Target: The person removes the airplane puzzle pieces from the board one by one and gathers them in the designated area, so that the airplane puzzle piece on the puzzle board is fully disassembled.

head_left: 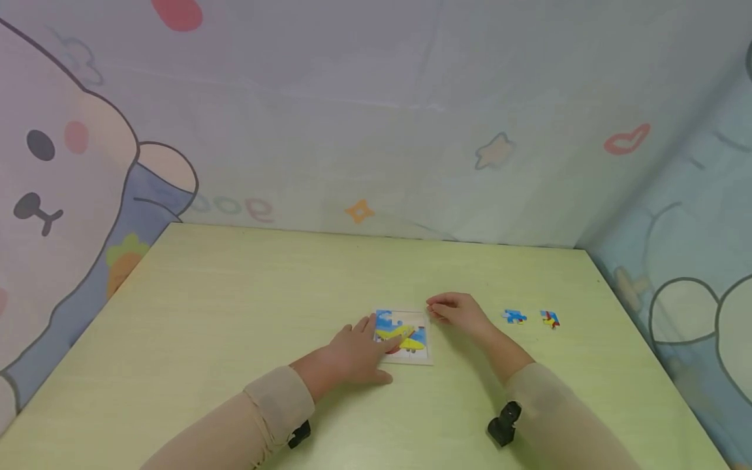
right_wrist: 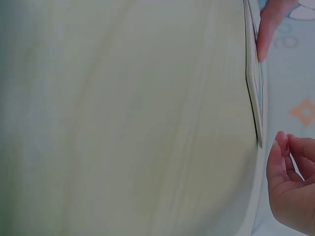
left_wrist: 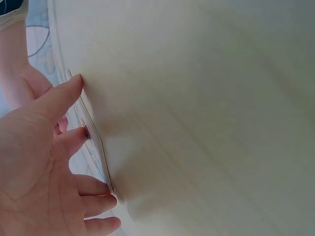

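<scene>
A small square jigsaw puzzle (head_left: 414, 344) with a yellow airplane on blue and white lies in a pale tray (head_left: 431, 356); bare tray shows near its top right. My left hand (head_left: 355, 352) spreads over the puzzle's left side, one finger touching the picture. The left wrist view shows that hand's thumb and other fingers (left_wrist: 98, 186) along the tray's edge. Just off the tray's upper right corner is my right hand (head_left: 461, 312). Its fingers (right_wrist: 281, 140) are curled and meet the thumb at the tips, and no piece shows between them.
To the right of my right hand lie two loose puzzle pieces: a blue one (head_left: 514, 316) and a blue, red and yellow one (head_left: 550, 318). They rest on the pale yellow table (head_left: 264, 281). Printed cloth (head_left: 364, 130) hangs behind and at the sides.
</scene>
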The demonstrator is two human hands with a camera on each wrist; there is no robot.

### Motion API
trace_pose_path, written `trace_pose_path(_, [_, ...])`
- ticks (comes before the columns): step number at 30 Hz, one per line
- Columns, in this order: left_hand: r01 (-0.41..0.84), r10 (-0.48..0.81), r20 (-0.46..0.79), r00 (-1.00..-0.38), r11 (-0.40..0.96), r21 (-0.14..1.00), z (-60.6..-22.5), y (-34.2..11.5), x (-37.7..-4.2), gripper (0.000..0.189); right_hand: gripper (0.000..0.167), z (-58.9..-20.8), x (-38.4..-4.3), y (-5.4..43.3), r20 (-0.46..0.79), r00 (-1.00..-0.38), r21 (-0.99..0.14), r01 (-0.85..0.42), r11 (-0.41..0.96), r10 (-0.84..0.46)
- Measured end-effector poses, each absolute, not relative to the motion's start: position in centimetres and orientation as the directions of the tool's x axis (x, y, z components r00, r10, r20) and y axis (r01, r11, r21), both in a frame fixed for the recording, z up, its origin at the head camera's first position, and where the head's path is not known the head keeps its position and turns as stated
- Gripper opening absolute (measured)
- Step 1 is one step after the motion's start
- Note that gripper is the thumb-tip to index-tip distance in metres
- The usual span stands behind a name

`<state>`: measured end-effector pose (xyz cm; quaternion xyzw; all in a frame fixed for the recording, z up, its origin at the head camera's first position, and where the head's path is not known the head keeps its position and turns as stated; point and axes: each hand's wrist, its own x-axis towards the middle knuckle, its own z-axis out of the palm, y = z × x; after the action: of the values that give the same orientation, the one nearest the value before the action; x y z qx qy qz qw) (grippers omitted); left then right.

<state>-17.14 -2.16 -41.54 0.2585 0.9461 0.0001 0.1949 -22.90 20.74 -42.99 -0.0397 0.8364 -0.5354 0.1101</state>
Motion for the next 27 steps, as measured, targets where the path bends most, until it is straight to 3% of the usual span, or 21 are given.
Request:
trace_pose_path(11, [0.499, 0.494, -0.374, -0.785, 0.862, 0.090, -41.6, -2.1, -17.2, 0.072, 0.025, -43.2, -23.1, 17.5, -0.143, -0.955, -0.907, 0.021, 0.422, -0.261])
trace_pose_path(20, [0.508, 0.508, -0.369, -0.778, 0.855, 0.105, -41.5, -2.2, -17.2, 0.071, 0.024, -43.4, -23.3, 15.7, -0.184, -0.939, -0.756, -0.054, 0.652, -0.291])
trace_pose_path(27, [0.517, 0.517, -0.361, -0.776, 0.849, 0.106, -41.3, -2.3, -17.0, 0.071, 0.027, -43.3, -22.9, 15.2, -0.217, -0.926, -0.720, -0.060, 0.691, -0.307])
